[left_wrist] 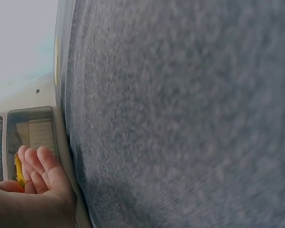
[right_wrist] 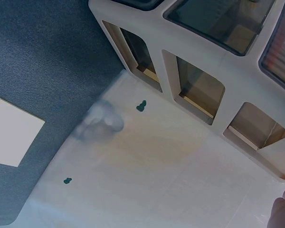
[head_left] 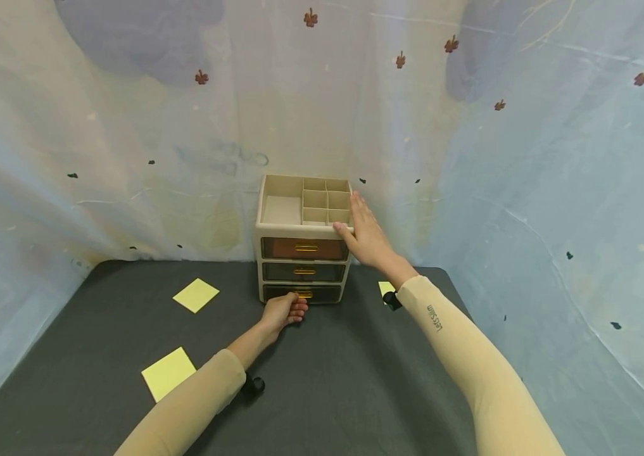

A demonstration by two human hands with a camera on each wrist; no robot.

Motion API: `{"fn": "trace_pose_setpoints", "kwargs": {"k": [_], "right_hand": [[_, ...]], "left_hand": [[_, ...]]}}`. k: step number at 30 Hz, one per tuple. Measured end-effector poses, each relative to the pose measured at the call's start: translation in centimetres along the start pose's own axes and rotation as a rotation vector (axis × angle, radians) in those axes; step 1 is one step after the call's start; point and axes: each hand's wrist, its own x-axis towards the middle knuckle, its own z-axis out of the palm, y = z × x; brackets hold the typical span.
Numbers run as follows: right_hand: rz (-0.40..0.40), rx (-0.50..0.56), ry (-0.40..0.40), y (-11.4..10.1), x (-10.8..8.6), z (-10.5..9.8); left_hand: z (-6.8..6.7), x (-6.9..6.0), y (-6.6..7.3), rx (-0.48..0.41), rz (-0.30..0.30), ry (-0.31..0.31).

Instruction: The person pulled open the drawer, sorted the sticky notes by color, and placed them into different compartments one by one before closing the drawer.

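Observation:
A cream drawer organizer (head_left: 260, 253) stands at the table's back edge, with three dark see-through drawers, gold handles and an open sectioned top. The left hand (head_left: 283, 311) is at the bottom drawer (head_left: 276, 292), thumb and curled fingers pinching its gold handle (head_left: 304, 294). In the left wrist view the handle (left_wrist: 19, 171) shows between the thumb and fingers of the left hand (left_wrist: 40, 190). With straight fingers the right hand (head_left: 368, 235) rests against the organizer's upper right side, thumb over the front top rim. All three drawers look closed.
Yellow paper squares lie on the dark table (head_left: 333, 380): two at left (head_left: 195, 295) (head_left: 168, 373), one at right (head_left: 386, 289) partly behind the right wrist. A patterned curtain (head_left: 310, 114) hangs directly behind the organizer and along both sides.

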Motion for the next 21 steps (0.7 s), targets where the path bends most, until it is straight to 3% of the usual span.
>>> {"fn": "trace_pose_setpoints", "kwargs": {"k": [21], "right_hand": [[-0.002,-0.006,0.0,-0.1,-0.1,-0.1]], "left_hand": [[-0.1,-2.9,-0.6,-0.001,-0.028,-0.041]]}}
